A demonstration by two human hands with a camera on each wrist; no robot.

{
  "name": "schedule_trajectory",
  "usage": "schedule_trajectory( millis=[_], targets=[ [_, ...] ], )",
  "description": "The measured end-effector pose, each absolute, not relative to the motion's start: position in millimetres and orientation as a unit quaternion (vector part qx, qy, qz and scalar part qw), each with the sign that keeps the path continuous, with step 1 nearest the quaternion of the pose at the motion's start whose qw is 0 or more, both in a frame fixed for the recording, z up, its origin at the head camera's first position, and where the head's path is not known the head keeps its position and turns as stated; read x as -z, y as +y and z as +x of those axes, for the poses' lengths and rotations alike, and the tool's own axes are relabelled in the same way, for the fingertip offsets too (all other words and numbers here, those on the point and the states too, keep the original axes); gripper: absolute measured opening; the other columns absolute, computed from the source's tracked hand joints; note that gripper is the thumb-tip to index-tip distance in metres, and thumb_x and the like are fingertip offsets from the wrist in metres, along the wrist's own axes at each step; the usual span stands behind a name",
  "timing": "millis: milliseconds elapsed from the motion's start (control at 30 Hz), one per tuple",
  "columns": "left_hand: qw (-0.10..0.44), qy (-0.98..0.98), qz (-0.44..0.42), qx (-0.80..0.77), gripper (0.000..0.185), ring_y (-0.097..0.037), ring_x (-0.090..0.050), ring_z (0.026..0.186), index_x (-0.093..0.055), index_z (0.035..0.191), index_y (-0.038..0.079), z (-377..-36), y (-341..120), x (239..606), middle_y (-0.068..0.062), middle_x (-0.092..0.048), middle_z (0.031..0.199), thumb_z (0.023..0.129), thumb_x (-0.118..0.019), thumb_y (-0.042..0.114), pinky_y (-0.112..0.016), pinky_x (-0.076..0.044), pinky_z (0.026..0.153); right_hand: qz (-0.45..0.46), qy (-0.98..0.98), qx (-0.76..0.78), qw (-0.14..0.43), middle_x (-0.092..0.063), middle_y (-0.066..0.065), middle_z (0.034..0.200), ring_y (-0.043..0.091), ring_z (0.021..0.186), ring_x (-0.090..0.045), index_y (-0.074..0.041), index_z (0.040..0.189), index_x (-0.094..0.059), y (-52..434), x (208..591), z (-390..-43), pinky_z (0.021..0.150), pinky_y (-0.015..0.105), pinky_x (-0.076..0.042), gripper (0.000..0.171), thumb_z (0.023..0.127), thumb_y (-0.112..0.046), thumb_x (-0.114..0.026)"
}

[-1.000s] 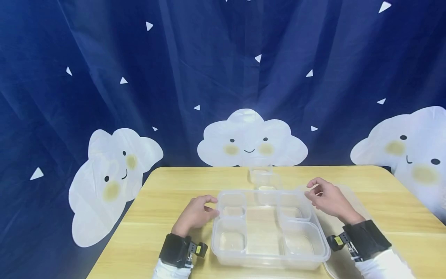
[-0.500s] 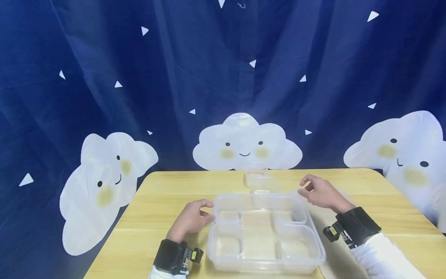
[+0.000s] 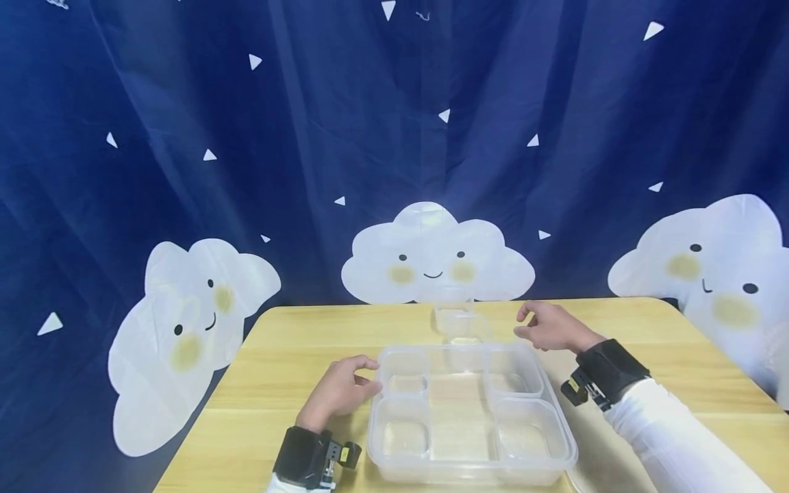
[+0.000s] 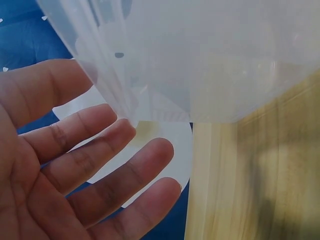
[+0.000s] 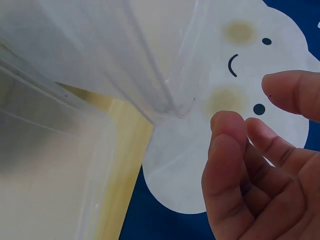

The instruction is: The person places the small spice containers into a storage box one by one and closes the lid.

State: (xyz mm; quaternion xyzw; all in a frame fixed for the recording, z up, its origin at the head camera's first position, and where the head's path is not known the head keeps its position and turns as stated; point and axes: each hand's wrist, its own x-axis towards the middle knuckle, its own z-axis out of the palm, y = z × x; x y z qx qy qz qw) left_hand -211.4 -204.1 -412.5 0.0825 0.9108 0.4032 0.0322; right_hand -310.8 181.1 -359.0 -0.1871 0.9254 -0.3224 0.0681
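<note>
The clear divided tray point(image 3: 471, 418) sat on the wooden table point(image 3: 290, 356) directly in front of the person, its compartments bare, with a small clear container point(image 3: 456, 322) standing just beyond its far edge. The left hand point(image 3: 339, 390) lay against the tray's far-left corner, forearm angled in from the near-left, wrist wrapped in a black band point(image 3: 302, 455); its fingers were spread and nearly straight, and in the left wrist view the fingers point(image 4: 95, 170) fanned apart alongside the tray's corner, touching the wall rather than wrapping it. The right hand point(image 3: 548, 327) hovered above the table past the tray's far-right corner, near the small container but apart from it, the white-sleeved forearm point(image 3: 672, 438) reaching forward from the near-right. Its fingers were loosely curled with thumb and forefinger separated, holding nothing; the right wrist view showed the fingertips point(image 5: 230, 145) relaxed beside the container's clear wall, not touching it.
</note>
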Motion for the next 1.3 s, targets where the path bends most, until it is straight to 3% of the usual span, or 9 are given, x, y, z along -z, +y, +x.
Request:
schedule_trajectory(
  millis=[1300],
  targets=[
    [0.031, 0.905, 0.091, -0.414, 0.037, -0.025, -0.067, 0.093, -0.063, 0.121, 0.004, -209.0, -202.5, 412.4, -0.019, -0.061, 0.123, 0.088, -0.071, 0.022, -0.035, -0.057, 0.070, -0.171, 0.942, 0.243, 0.154, -0.062, 0.007, 0.076, 0.021, 0.061, -0.061, 0.000, 0.099, -0.052, 146.0, 357.4, -350.4, 0.052, 0.030, -0.053, 0.021, 0.088, -0.015, -0.063]
  ],
)
